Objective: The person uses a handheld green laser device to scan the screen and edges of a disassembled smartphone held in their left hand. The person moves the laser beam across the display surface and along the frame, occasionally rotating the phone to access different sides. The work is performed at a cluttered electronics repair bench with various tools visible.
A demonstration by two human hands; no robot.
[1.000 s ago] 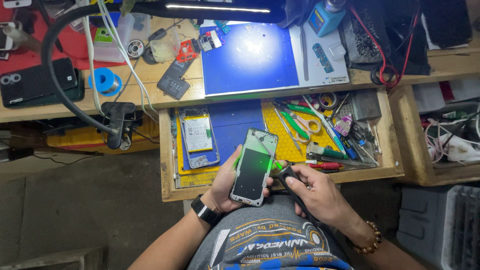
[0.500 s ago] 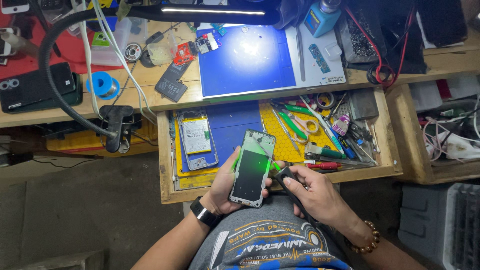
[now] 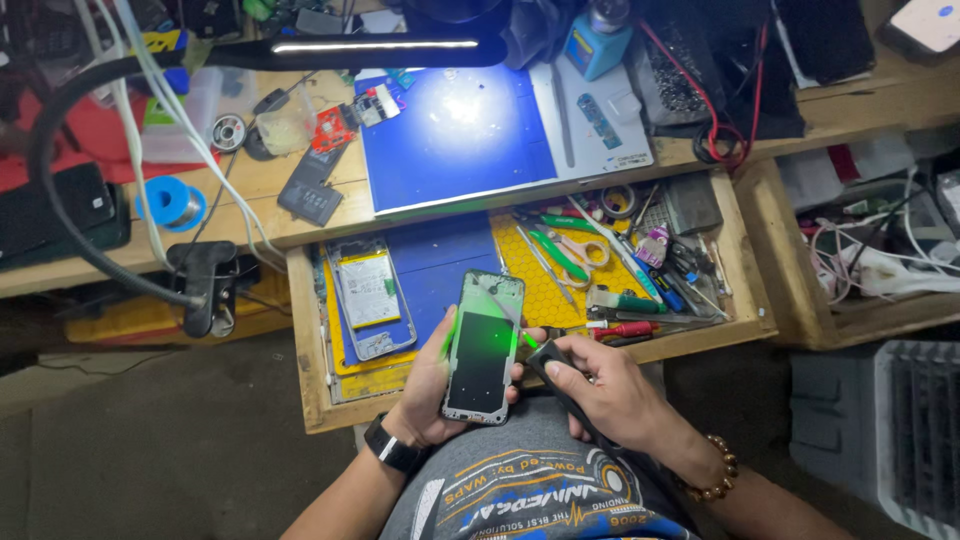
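Now | L hand point(image 3: 432, 385) grips phone point(image 3: 484, 348) | R hand point(image 3: 607, 388) clamped on black tool point(image 3: 560, 385), tip unclear in green glow

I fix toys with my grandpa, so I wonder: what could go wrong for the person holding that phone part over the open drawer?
1. The left hand holds the phone panel only by its edges, so it might slip into the cluttered drawer.
2. The tool in the right hand casts green light on the glossy panel; it could glare into the eyes.

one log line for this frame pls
left hand: holds phone screen panel | right hand: holds black light tool, green glow on panel | open drawer below
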